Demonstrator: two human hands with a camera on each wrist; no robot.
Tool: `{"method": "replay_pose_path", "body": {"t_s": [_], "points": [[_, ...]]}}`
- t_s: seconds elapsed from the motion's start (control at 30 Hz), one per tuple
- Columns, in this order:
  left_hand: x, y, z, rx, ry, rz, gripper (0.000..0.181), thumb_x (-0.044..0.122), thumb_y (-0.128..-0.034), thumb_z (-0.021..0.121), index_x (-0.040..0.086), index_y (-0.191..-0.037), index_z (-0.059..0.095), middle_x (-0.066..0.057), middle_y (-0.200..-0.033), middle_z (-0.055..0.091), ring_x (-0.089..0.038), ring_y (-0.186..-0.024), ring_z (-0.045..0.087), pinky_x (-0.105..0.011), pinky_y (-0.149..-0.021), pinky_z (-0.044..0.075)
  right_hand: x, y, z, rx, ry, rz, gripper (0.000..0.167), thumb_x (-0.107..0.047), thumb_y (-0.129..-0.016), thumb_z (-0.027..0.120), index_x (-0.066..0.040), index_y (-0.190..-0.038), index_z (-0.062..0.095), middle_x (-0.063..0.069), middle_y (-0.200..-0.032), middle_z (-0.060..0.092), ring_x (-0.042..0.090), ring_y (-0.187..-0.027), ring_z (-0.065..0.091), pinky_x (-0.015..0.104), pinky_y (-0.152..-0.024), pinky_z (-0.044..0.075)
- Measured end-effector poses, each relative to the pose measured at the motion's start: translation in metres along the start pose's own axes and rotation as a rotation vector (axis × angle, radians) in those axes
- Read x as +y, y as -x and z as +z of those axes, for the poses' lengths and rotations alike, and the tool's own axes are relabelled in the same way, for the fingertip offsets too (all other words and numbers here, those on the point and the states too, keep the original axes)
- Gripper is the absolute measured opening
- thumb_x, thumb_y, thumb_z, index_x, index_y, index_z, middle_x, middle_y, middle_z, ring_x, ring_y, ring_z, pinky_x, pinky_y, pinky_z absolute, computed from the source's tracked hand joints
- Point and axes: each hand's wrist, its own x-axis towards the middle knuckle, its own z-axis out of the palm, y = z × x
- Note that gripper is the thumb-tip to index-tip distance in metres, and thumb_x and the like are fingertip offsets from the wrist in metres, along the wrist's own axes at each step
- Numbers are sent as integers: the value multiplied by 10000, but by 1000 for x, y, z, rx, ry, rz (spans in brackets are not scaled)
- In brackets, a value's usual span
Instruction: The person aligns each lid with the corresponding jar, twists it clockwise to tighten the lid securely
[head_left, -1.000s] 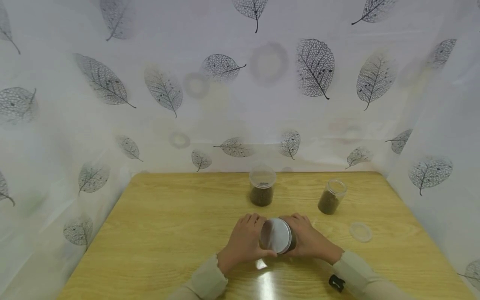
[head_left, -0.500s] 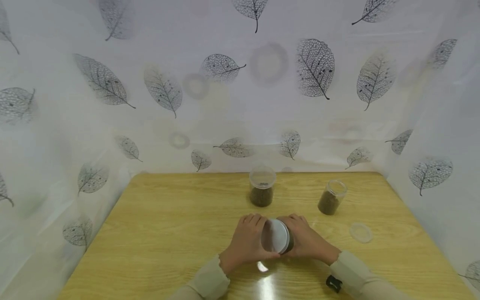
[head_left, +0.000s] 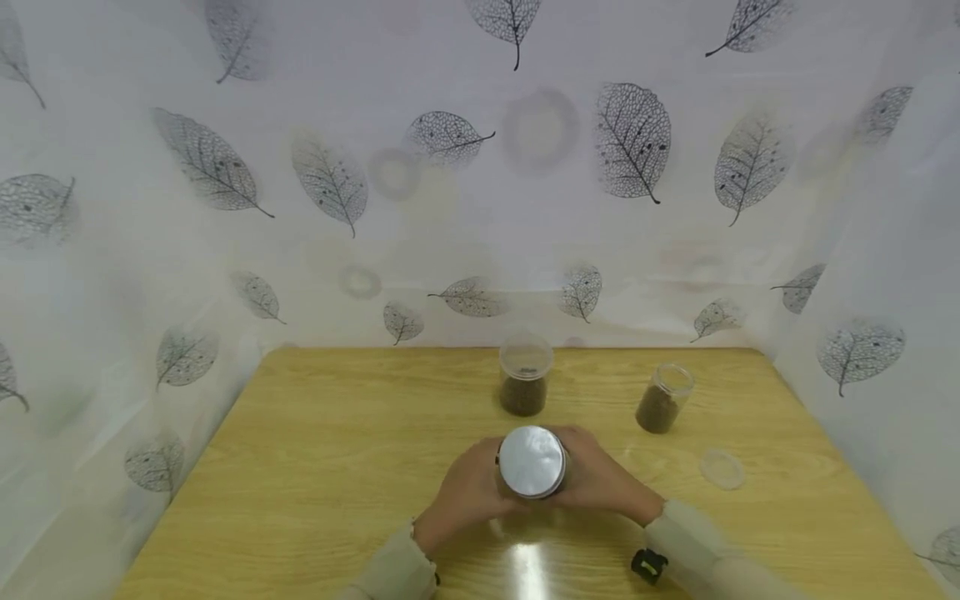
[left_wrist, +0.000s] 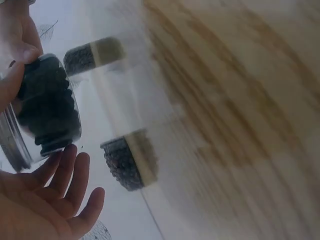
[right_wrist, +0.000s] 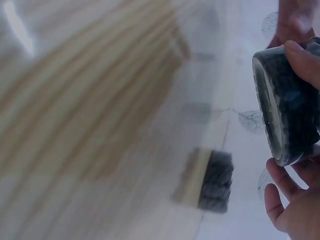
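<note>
Between both hands is a clear jar (left_wrist: 47,107) with dark contents and a silvery round end (head_left: 531,461) that faces up in the head view. My left hand (head_left: 472,483) grips its left side, with thumb and fingers around it. From the right, my right hand (head_left: 596,475) holds the same jar. The right wrist view shows the jar (right_wrist: 292,100) tilted, with a right thumb lying on its side and fingertips at its lower edge. Most fingers are hidden behind the jar in the head view.
Behind the hands stands a clear jar (head_left: 523,392) part-filled with dark grains. Another part-filled jar (head_left: 662,404) stands to the right. A clear, flat round lid (head_left: 722,469) lies near it on the wooden table (head_left: 337,433). A leaf-printed curtain (head_left: 450,217) encloses the back and sides.
Both hands have shifted a little left with the jar. Its silvery end, partly covered and tilted before, now faces up more fully. The other jars and the lid stay put.
</note>
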Motion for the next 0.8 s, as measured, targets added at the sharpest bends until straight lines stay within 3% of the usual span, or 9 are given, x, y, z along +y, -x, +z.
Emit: {"method": "replay_pose_path", "body": {"t_s": [0.1, 0.23, 0.33, 0.47, 0.63, 0.8], "points": [[-6, 2, -9, 24, 168, -74, 834, 521, -604, 823, 194, -1303, 505, 25, -1251, 575, -182, -1137, 555, -412, -945, 471, -8, -15, 5, 6, -97, 2, 745, -490, -629, 824, -317, -1281, 509, -154, -1210, 600, 87, -1108, 568, 420, -955, 450], [-17, 6, -23, 88, 233, -132, 848, 492, -618, 828, 120, -1305, 499, -50, -1252, 568, -217, -1106, 548, -438, -909, 470, -16, -32, 14, 13, -143, 78, 837, -428, -612, 851, -253, -1340, 476, -86, -1305, 561, 151, -1208, 530, 443, -1014, 432], [-25, 7, -33, 161, 228, -158, 837, 409, -599, 860, 68, -1280, 512, -89, -1229, 588, -242, -1082, 562, -466, -917, 467, -20, -45, 21, 15, -154, 134, 897, -322, -611, 868, -168, -1383, 440, 3, -1365, 530, 213, -1265, 494, 448, -1043, 413], [-36, 10, -46, 278, 213, -184, 771, 317, -618, 865, 32, -1251, 531, -114, -1201, 603, -264, -1063, 580, -498, -937, 459, -23, -68, 33, 14, -147, 129, 892, -203, -656, 838, -74, -1415, 388, 109, -1406, 487, 271, -1300, 461, 446, -1067, 387], [-49, 11, -59, 394, 170, -246, 690, 272, -672, 838, 12, -1242, 549, -153, -1201, 600, -304, -1082, 574, -505, -926, 466, -25, -98, 52, 2, -127, 116, 848, -171, -743, 767, -73, -1454, 317, 131, -1437, 440, 276, -1319, 436, 421, -1090, 363], [-64, 10, -67, 486, 138, -337, 692, 243, -704, 818, -11, -1278, 529, -193, -1208, 590, -342, -1100, 560, -494, -912, 476, -29, -127, 71, -41, -86, 190, 778, -209, -830, 689, -68, -1472, 273, 132, -1461, 405, 288, -1318, 435, 408, -1094, 361]]}}
